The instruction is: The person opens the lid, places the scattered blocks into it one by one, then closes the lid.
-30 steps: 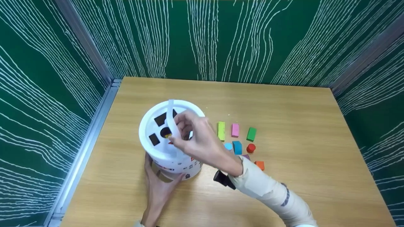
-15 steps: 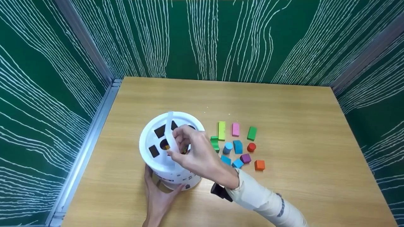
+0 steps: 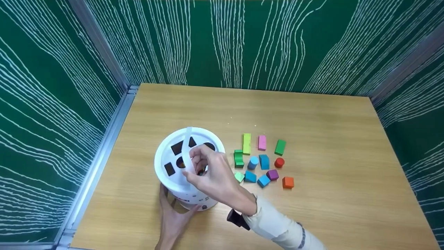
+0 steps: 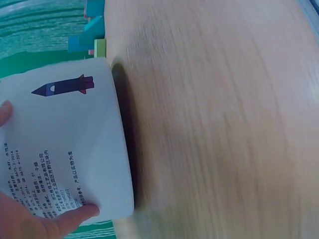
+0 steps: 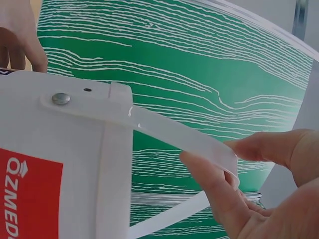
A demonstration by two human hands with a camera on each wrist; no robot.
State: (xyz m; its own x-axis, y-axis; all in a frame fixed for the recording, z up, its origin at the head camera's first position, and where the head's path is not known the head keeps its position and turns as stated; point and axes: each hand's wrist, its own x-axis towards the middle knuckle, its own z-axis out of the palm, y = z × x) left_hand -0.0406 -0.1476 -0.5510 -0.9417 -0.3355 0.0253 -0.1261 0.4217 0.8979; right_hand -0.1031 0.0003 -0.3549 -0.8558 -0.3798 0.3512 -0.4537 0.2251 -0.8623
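A white bucket point(image 3: 194, 199) stands upright at the table's left, its lid point(image 3: 161, 156) cut with shaped holes. My right hand point(image 3: 218, 175) pinches the bucket's white plastic handle point(image 3: 187, 152) between thumb and fingers. In the right wrist view the raised handle point(image 5: 174, 132) bends in that pinch. Low on the near side, my left hand point(image 3: 173, 222) holds the bucket with thumb and fingers spread round it. The left wrist view shows the printed bucket wall point(image 4: 99, 134) with a rocket picture. Colourful bits show through the lid holes.
To the bucket's right lie several coloured blocks, among them a lime block point(image 3: 246, 143), a pink block point(image 3: 262, 142), a light blue cylinder point(image 3: 253, 162), a red cylinder point(image 3: 279, 162) and an orange cube point(image 3: 288, 182). Green walls with white lines enclose the wooden table point(image 3: 329, 146).
The bucket and my right hand have moved down the head view, toward me. More of the blocks beside the bucket now show. Both hands keep their hold.
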